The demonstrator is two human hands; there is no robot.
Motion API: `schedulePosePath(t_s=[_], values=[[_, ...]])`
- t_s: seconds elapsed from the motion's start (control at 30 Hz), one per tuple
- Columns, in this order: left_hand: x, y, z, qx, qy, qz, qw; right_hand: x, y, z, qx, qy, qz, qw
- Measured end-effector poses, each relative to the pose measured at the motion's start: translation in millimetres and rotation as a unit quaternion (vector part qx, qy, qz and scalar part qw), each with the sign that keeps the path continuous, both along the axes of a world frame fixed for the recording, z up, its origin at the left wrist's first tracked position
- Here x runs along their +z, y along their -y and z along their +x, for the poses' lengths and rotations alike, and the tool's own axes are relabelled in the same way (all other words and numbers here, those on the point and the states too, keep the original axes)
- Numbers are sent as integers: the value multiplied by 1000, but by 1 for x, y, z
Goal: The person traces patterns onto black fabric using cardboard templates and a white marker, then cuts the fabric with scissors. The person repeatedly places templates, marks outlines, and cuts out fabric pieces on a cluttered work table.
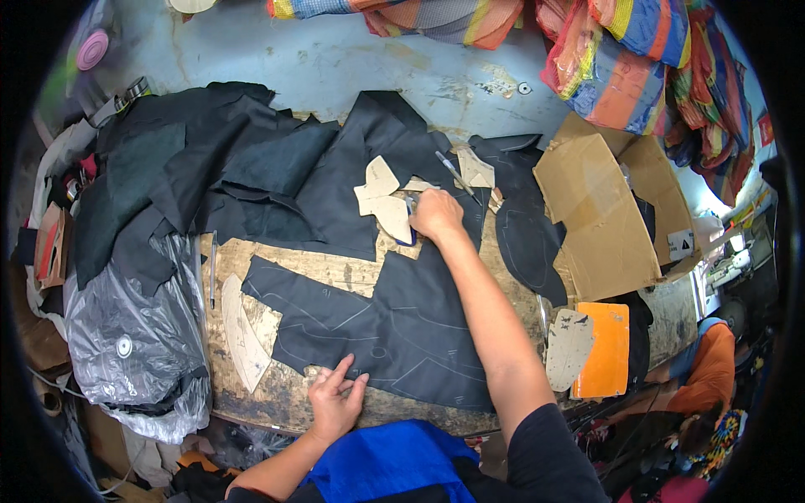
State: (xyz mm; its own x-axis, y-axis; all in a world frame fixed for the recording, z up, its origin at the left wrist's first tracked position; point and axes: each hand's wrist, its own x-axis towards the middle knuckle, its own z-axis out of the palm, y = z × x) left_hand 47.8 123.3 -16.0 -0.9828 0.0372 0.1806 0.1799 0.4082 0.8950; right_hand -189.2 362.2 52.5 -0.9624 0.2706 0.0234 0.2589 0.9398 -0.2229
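A black leather piece (411,335) with pale drawn outlines lies on the worn wooden table. My left hand (337,397) rests at its near edge, fingers apart, the tips touching the leather. My right hand (437,215) reaches to the far side with its fingers curled closed over something mostly hidden; a bit of dark blue shows beside it. Next to that hand are cream pattern templates (386,207) on a larger black leather sheet (335,210). A pen (454,170) lies just beyond, by another template (475,168).
A cardboard box (595,218) stands open at the right, near an orange sheet (605,348) and a stained template (570,348). Left are a curved template (243,335), a pen (213,272) and a plastic-wrapped bundle (138,335). Draped leather (210,159) covers the back left.
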Motion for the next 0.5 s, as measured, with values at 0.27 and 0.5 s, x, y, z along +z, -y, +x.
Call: schedulePosePath(t_s=[0.27,0.5], values=[[6,1,-2,-28,-36,-23,999,0,23,-9,-53,-7,32,998],[3,-3,-2,-25,-27,35,999,-8,57,-3,-81,35,49,995]])
